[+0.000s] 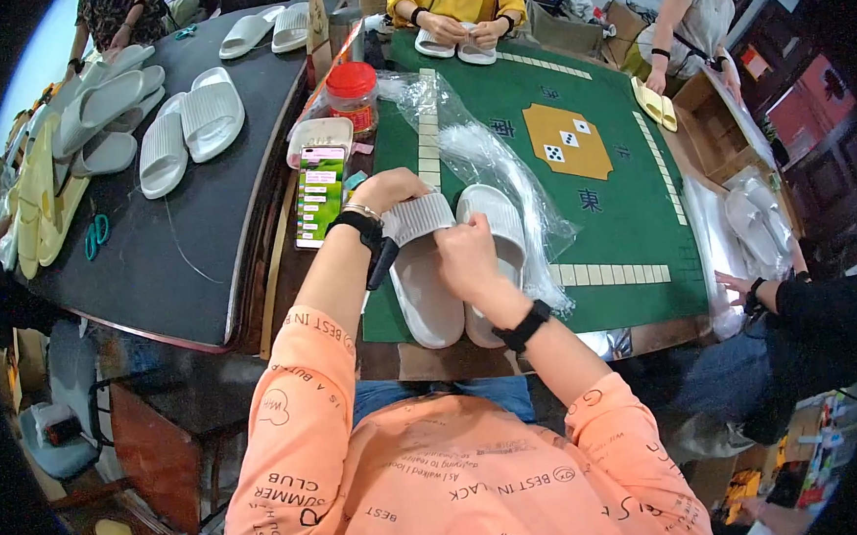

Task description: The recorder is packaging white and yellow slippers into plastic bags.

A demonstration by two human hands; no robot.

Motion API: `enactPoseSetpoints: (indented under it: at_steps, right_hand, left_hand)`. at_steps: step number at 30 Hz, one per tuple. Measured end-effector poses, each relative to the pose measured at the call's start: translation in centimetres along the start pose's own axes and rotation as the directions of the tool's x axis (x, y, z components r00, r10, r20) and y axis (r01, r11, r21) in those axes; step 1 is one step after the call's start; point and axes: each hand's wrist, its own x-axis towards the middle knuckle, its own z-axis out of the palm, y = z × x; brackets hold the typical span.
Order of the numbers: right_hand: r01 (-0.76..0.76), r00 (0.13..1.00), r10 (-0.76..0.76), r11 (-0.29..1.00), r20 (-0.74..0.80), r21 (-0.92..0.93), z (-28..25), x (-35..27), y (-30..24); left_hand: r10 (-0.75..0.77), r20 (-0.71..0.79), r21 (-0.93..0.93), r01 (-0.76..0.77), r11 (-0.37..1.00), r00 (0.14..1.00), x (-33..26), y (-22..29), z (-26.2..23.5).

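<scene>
A pair of pale grey slide slippers lies side by side before me, toes pointing away. My left hand [389, 189] is closed at the far left edge of the ribbed strap of the left slipper [424, 292]. Over the inner side of that strap, my right hand [467, 257] is curled shut, its fingertips pressed together; whatever they pinch is too small or hidden to tell. Partly behind this hand sits the right slipper [491, 205], with nobody gripping it. A clear plastic bag with a bundle of white strands [470, 147] lies just beyond the pair.
Left of my wrist lies a lit phone [321, 198], with a white tub [320, 132] and red-lidded jar [352, 101] behind. The green mat [633, 240] carries pale tile rows. More slippers [206, 119] and teal scissors [97, 237] occupy the dark left table. Other people work around.
</scene>
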Motion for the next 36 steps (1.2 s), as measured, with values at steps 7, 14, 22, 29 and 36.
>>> enactPoseSetpoints:
  at_steps: [7, 14, 22, 29, 36]
  right_hand:
    - [-0.265, 0.941, 0.338, 0.675, 0.031, 0.689, -3.4, 1.0, 5.3]
    - [-0.392, 0.901, 0.411, 0.637, 0.139, 0.663, 1.8, 4.8, 6.7]
    - [-0.468, 0.869, 0.424, 0.539, 0.255, 0.701, 4.0, 5.4, 6.8]
    - [-0.442, 0.856, 0.442, 0.355, 0.268, 0.824, 5.2, 5.2, 7.0]
    - [-0.442, 0.870, 0.437, 0.489, 0.228, 0.752, 4.7, 4.9, 6.7]
  left_hand:
    - [-0.551, 0.075, -0.741, 0.416, 0.527, 0.831, 0.6, 0.3, 0.5]
    - [-0.684, -0.336, -0.940, -0.186, 0.285, 0.647, 3.8, 3.9, 2.0]
    - [-0.649, -0.313, -0.946, -0.287, 0.150, 0.694, 3.4, 4.7, 3.8]
    - [-0.553, -0.243, -0.962, -0.127, 0.241, 0.797, 2.5, 3.6, 4.8]
    - [-0.544, -0.264, -0.964, -0.238, 0.119, 0.797, 2.2, 5.3, 4.4]
